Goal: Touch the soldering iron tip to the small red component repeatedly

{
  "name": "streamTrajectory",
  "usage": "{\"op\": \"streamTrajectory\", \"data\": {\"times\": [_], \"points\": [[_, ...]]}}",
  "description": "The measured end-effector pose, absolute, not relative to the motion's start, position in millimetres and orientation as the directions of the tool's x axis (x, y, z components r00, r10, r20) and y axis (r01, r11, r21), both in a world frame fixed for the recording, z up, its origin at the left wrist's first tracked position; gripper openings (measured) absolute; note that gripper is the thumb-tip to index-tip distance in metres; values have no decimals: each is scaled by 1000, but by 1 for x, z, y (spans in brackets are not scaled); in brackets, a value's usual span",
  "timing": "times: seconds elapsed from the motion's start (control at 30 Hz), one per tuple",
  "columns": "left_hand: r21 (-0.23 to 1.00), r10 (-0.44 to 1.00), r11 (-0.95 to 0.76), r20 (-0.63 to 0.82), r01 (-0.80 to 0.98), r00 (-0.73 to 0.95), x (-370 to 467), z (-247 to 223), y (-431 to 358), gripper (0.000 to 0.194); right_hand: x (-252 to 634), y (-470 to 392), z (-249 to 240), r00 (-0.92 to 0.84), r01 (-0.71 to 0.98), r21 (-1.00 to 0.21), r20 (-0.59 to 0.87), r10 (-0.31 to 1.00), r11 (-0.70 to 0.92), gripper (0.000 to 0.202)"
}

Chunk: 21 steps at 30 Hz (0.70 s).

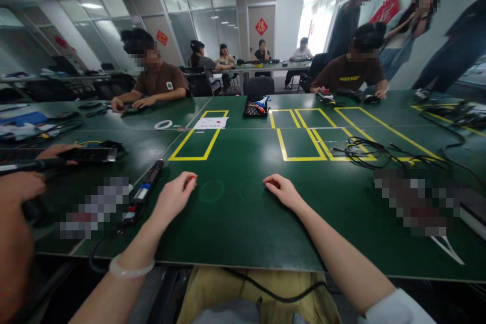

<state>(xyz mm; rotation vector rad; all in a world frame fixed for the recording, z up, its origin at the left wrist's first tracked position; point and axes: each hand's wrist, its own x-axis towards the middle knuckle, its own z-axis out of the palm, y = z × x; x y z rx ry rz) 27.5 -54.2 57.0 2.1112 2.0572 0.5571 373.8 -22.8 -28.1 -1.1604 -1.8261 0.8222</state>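
Fingers loosely curled with nothing visible in their grasp, a person's left hand and right hand flank two faint circles on a green table; whether they touch its surface is hard to tell. A leftward swing of the left forearm could knock the nearby rod, while a wide reach by the right could snag the looped cables. The rod, lying aslant just outside the left hand, appears slim and dark, banded blue and white; the circles are thin, pale outlines, the right one barely showing.
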Motion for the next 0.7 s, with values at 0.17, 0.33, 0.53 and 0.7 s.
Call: {"op": "streamTrajectory", "data": {"times": [0.17,0.33,0.53,0.7], "points": [[830,936,-224,37,511,350,126,37,-8,45,377,-22,-25,-276,362,-867,250,928,341,22],[953,816,-163,-16,256,578,183,11,14,54,380,-19,-27,-332,272,-899,248,910,344,28],[969,766,-173,21,175,642,193,-9,17,60,378,-16,-30,-360,178,-925,255,897,335,22],[975,806,-135,6,174,591,193,-13,15,58,374,-18,-30,-364,182,-926,249,898,330,19]]}}
